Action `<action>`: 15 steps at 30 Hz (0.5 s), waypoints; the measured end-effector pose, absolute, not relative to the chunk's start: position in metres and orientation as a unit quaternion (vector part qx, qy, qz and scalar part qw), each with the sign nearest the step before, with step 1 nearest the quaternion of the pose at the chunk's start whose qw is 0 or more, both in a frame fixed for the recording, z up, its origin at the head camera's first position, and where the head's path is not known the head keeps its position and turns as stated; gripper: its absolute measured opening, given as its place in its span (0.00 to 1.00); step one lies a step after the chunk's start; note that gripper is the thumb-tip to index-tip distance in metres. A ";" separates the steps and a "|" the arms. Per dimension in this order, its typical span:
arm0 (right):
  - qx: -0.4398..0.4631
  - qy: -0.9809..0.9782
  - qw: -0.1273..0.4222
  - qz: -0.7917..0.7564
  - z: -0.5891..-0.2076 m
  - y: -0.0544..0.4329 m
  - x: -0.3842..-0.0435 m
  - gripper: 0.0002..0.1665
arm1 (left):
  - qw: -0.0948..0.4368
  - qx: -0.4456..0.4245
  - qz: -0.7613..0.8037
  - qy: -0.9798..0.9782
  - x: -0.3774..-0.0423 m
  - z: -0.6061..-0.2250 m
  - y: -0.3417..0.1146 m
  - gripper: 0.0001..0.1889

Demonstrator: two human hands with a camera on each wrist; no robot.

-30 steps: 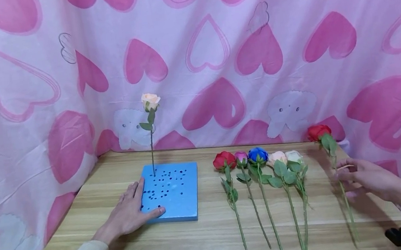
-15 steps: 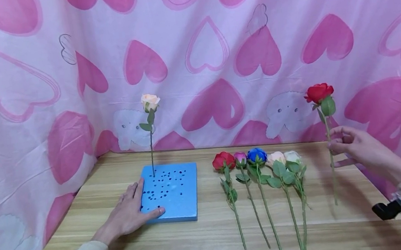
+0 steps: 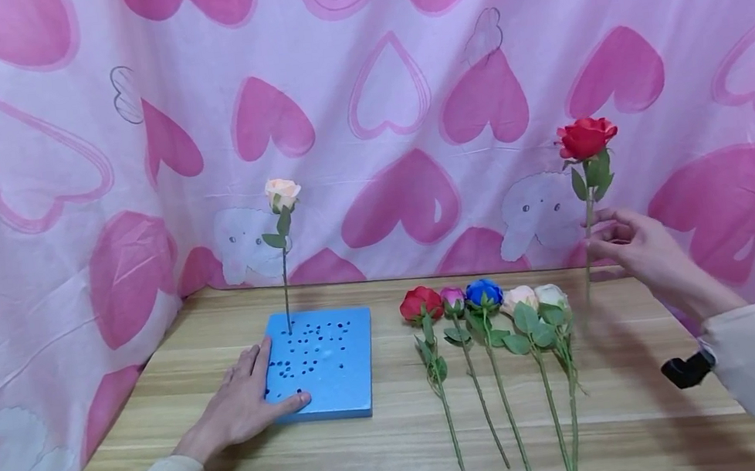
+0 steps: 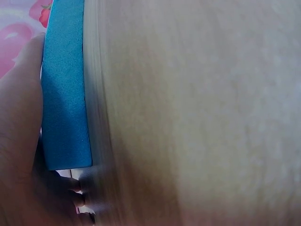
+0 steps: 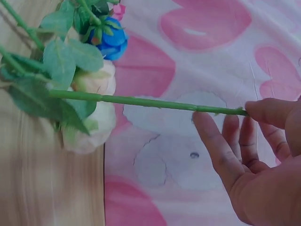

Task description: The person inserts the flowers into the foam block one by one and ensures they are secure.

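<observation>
In the head view, my right hand [image 3: 638, 248] pinches the stem of an upright red rose [image 3: 587, 138], lifted over the table's right side. The right wrist view shows the green stem [image 5: 146, 101] between thumb and fingers, its lower end free. My left hand [image 3: 245, 394] rests on the left edge of a blue foam block [image 3: 339, 387], thumb on top and fingers along the side. Small holes dot the block, and a pale peach rose [image 3: 283, 194] stands in it near the back left. In the left wrist view, the hand lies against the block's side [image 4: 68, 94].
A row of roses lies mid-table, stems toward me: red [image 3: 420, 305], small pink-purple [image 3: 452, 301], blue [image 3: 484, 295], pale pink [image 3: 521, 298] and white [image 3: 552, 296]. Behind the wooden table [image 3: 402, 450] hangs a pink heart-patterned curtain [image 3: 401, 194].
My right hand has raised the red rose from low on the right, turned it upright and carried it slightly left. The left hand and the block have stayed in place.
</observation>
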State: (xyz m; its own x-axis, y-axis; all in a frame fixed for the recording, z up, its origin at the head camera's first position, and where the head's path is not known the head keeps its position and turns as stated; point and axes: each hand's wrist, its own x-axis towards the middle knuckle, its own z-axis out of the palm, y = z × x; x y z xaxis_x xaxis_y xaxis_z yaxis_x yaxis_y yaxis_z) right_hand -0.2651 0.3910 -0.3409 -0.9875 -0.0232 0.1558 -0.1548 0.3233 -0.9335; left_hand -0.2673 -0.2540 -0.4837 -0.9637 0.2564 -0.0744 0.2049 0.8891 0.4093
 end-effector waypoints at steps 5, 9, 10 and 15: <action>0.068 -0.774 0.102 0.622 -0.339 0.373 -0.279 0.18 | 0.069 0.115 0.204 0.970 -0.267 -0.483 -0.255 0.72; 0.072 -0.776 0.134 0.612 -0.338 0.359 -0.288 0.18 | 0.068 0.116 0.204 0.970 -0.267 -0.483 -0.256 0.72; 0.071 -0.781 0.139 0.605 -0.337 0.356 -0.290 0.19 | 0.067 0.117 0.204 0.970 -0.267 -0.483 -0.256 0.72; 0.075 -0.789 0.138 0.594 -0.334 0.339 -0.299 0.19 | 0.062 0.123 0.204 0.969 -0.267 -0.483 -0.255 0.72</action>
State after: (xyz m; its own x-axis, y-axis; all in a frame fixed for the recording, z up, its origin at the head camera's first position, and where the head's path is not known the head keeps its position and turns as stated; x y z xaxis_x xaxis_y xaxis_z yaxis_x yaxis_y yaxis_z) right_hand -0.2986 0.3385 -0.3343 -0.9507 0.0447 0.3069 -0.2827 0.2820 -0.9168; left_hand -0.2672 -0.2547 -0.4832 -0.9623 0.2630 -0.0699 0.2125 0.8868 0.4104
